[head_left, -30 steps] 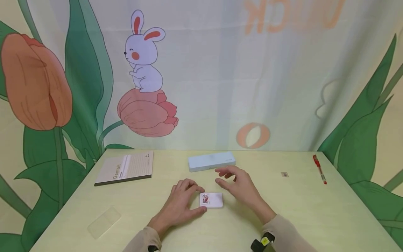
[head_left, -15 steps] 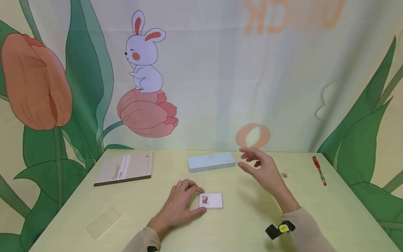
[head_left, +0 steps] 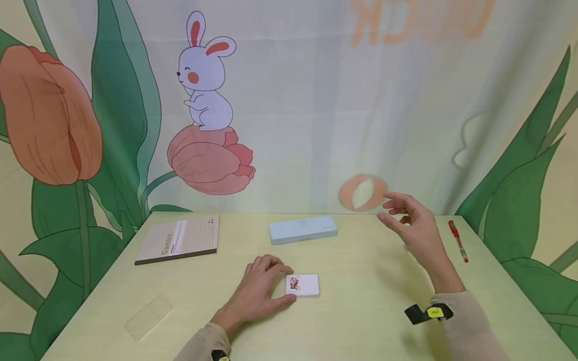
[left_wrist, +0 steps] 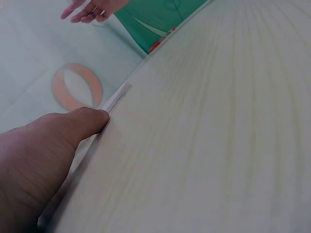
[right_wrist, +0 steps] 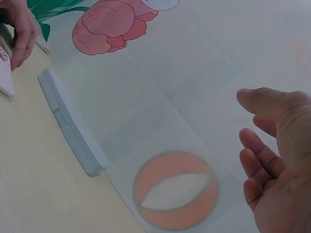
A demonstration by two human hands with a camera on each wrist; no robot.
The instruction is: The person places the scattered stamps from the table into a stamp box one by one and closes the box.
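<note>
My left hand [head_left: 257, 291] rests on the table and pinches a small white stack of cards [head_left: 309, 285] at its left end, thumb along the near edge and a finger at the far edge. A red figure picture shows on the left part of its top. In the left wrist view, my left thumb touches the thin side of the stack [left_wrist: 116, 97]. My right hand [head_left: 417, 235] hovers above the table at the right with loosely bent fingers and nothing between them. Beneath it, a small square piece [head_left: 406, 247] is mostly hidden by the hand.
A pale blue pencil case [head_left: 303, 230] lies at the back middle. To the left are a notebook [head_left: 178, 240] and a clear plastic lid or tray [head_left: 149, 317]. A red pen [head_left: 458, 240] lies near the right edge. A printed curtain [head_left: 289, 110] hangs behind the table.
My right hand has moved away from the stack, up and to the right, and now covers most of the small square piece. The left hand and the stack stay put.
</note>
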